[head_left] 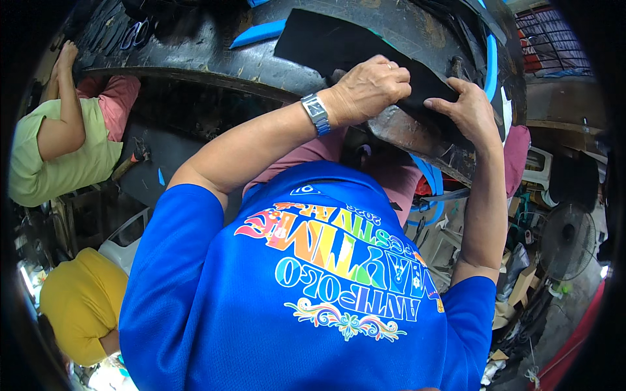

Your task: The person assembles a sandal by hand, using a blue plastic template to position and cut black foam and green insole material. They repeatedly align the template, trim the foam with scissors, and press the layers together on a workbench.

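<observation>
A dark, flexible black sheet [326, 44] lies across the near side of the dark worktable [202, 60], its long edge running toward the right. My left hand [372, 88], with a metal watch at the wrist, is closed over the sheet. Its fingertips are curled under, so what they grip is hidden. On the sheet's right part, my right hand [473, 112] holds the material between thumb and fingers. Just below the sheet, a worn, shiny surface [401, 127] shows at the table's near edge.
Blue strips [261, 34] lie on the table; another blue strip [491, 65] runs along its right side. A person in a light green shirt [72, 159] sits at the left, one in yellow [81, 303] below. A fan [567, 238] and scattered scraps are at the right.
</observation>
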Available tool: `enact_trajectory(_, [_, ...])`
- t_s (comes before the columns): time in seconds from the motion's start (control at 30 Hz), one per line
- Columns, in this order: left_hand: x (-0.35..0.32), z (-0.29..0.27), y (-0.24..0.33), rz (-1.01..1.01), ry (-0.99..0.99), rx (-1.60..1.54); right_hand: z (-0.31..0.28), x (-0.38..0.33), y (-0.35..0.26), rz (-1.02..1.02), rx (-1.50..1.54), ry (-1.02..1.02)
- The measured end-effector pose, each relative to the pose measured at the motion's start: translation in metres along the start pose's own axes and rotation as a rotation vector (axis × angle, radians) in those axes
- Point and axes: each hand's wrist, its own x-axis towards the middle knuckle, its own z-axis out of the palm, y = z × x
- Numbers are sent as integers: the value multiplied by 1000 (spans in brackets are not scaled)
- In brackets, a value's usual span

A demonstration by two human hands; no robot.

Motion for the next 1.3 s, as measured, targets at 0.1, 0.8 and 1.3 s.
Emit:
enact_trajectory(0.1, [-12,-1,0,-8,-78,-113,3,0,-11,-81,25,-52])
enact_trajectory(0.8, [-23,3,-26,-131,112,13,32,48,-18,-356,336,-93])
enact_trajectory(1.3, [-23,0,-28,-122,19,108,28,58,-39,-437,-42,-82])
